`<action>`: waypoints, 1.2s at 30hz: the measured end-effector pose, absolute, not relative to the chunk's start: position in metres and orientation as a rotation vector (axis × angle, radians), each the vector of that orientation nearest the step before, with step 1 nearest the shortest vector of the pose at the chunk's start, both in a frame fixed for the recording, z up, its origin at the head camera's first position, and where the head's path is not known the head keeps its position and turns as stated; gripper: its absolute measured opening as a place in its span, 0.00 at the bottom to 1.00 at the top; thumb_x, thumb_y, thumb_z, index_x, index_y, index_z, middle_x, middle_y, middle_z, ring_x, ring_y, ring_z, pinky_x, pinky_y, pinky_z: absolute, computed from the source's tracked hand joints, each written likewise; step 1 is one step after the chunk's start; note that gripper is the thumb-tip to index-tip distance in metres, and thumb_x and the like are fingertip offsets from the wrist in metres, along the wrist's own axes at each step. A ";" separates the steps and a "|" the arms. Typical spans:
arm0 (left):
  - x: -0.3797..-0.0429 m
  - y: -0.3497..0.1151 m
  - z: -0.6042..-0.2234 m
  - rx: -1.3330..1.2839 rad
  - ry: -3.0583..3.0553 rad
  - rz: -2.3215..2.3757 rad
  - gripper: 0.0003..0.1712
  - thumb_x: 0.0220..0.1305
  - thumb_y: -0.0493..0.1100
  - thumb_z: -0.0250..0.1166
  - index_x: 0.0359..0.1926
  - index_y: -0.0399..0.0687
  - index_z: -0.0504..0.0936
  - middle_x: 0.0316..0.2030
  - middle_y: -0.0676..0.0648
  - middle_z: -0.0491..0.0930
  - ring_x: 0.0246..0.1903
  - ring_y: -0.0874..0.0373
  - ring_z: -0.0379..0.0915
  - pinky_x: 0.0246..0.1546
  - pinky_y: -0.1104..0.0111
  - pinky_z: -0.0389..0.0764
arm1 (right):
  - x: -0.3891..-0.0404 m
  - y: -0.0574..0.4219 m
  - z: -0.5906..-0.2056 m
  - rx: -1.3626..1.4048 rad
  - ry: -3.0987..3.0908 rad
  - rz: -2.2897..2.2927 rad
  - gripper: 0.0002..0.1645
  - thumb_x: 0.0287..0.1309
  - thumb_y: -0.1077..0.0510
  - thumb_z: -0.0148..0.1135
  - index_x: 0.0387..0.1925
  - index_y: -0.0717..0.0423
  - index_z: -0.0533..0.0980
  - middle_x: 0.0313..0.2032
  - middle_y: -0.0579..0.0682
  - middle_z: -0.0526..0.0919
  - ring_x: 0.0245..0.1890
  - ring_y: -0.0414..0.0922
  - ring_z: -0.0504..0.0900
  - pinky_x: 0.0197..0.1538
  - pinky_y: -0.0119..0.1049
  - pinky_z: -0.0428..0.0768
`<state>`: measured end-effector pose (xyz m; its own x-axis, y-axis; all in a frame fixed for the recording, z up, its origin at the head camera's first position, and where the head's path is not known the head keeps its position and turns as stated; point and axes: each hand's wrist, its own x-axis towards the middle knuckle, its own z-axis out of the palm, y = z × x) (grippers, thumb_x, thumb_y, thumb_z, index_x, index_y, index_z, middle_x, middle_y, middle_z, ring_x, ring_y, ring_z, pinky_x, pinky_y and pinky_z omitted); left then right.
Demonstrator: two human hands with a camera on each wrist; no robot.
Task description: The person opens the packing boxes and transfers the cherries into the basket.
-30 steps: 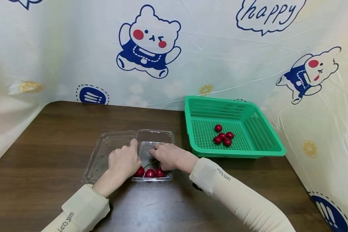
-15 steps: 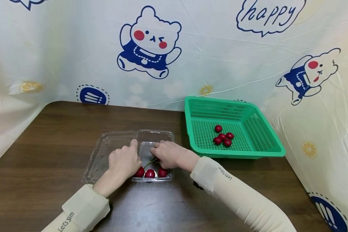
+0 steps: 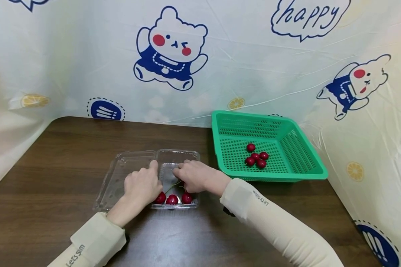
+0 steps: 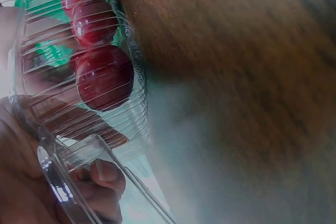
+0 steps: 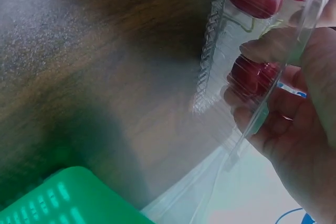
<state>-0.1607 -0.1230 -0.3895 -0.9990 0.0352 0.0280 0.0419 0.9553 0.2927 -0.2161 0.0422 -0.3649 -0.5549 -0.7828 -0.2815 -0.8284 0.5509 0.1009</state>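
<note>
An open clear plastic clamshell box (image 3: 195, 157) lies on the table, its lid (image 3: 115, 181) folded out to the left. My left hand (image 3: 142, 185) grips the box at the hinge side, with the thumb inside and curled fingers (image 4: 107, 174) by the lid. Three dark red cherries line the front wall, among them the middle cherry (image 3: 172, 199) and the right-hand cherry (image 3: 187, 198). A green stem shows beside them. My right hand (image 3: 195, 176) reaches into the box, and its fingers pinch another cherry (image 5: 252, 77), seen through the wall in the right wrist view.
To the right at the back stands a green plastic basket (image 3: 302, 148) with several cherries (image 3: 255, 157) on its floor. A brown wooden table (image 3: 70, 148) carries everything. Behind it hangs a printed curtain (image 3: 237, 55) with cartoon bears.
The right hand has shifted slightly back and right inside the box. The right-hand front cherry sits a little further right. The left hand stays in place.
</note>
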 end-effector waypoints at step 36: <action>-0.160 -0.123 -0.388 -0.063 -3.073 -0.463 0.14 0.50 0.39 0.58 0.37 0.37 0.68 0.23 0.30 0.82 0.19 0.36 0.77 0.18 0.49 0.75 | -0.230 0.058 -0.327 -1.334 2.712 0.190 0.18 0.54 0.57 0.63 0.48 0.54 0.78 0.42 0.52 0.85 0.41 0.47 0.79 0.49 0.38 0.82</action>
<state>-0.1603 -0.1231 -0.3882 -0.9986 0.0352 0.0390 0.0451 0.9547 0.2940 -0.2298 0.0579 -0.3272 -0.6069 -0.7793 -0.1563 -0.7934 0.6055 0.0620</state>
